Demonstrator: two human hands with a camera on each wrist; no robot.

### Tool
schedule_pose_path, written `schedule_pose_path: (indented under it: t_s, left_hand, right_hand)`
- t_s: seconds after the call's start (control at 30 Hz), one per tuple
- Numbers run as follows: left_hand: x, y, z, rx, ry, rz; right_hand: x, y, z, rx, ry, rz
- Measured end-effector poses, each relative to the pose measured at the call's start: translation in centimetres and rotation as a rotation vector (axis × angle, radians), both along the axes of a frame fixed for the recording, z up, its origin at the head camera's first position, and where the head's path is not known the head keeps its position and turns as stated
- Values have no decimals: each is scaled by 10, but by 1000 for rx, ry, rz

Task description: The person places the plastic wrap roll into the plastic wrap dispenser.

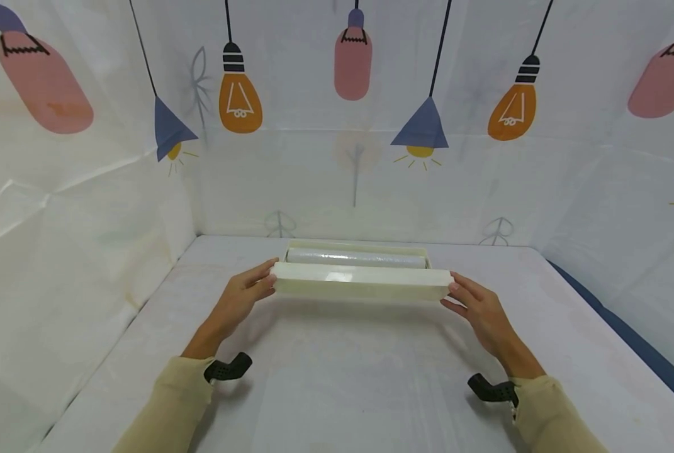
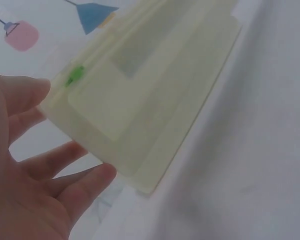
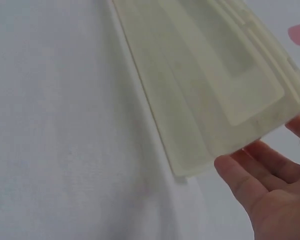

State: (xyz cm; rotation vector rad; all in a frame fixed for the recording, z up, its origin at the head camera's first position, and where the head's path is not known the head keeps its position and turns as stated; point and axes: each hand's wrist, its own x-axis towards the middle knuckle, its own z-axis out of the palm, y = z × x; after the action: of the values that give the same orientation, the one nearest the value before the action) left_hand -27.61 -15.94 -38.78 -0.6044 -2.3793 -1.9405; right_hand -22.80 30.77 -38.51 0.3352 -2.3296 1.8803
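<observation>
A long cream plastic cling film dispenser (image 1: 362, 289) is at the far middle of the table in the head view. Behind its front panel lies a roll of clear film (image 1: 359, 258), set in a cream trough. My left hand (image 1: 237, 302) grips the dispenser's left end, thumb and fingers on its edges. At the opposite end, my right hand (image 1: 484, 314) holds it in the same way. Both wrist views show its pale, recessed underside, tilted. A small green piece (image 2: 75, 75) sits close to my left thumb in the left wrist view.
A white cloth covers the table (image 1: 359, 377). White sheets printed with hanging lamps and bulbs (image 1: 240, 104) enclose the back and sides. Blue material (image 1: 625, 327) shows along the table's right edge. Black wrist mounts (image 1: 227, 367) sit at both cuffs.
</observation>
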Motion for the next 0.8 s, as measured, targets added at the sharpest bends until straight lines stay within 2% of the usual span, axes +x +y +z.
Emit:
schedule_pose_path:
  t_s: [0.37, 0.5, 0.8]
  left_hand:
    - [-7, 6, 10, -50, 107, 44]
    - [-10, 7, 13, -73, 103, 57]
    - [-17, 10, 16, -4, 91, 59]
  right_hand:
    - [-11, 1, 11, 25, 94, 7]
    - [-11, 1, 12, 6, 105, 13]
    - [-16, -2, 13, 13, 133, -6]
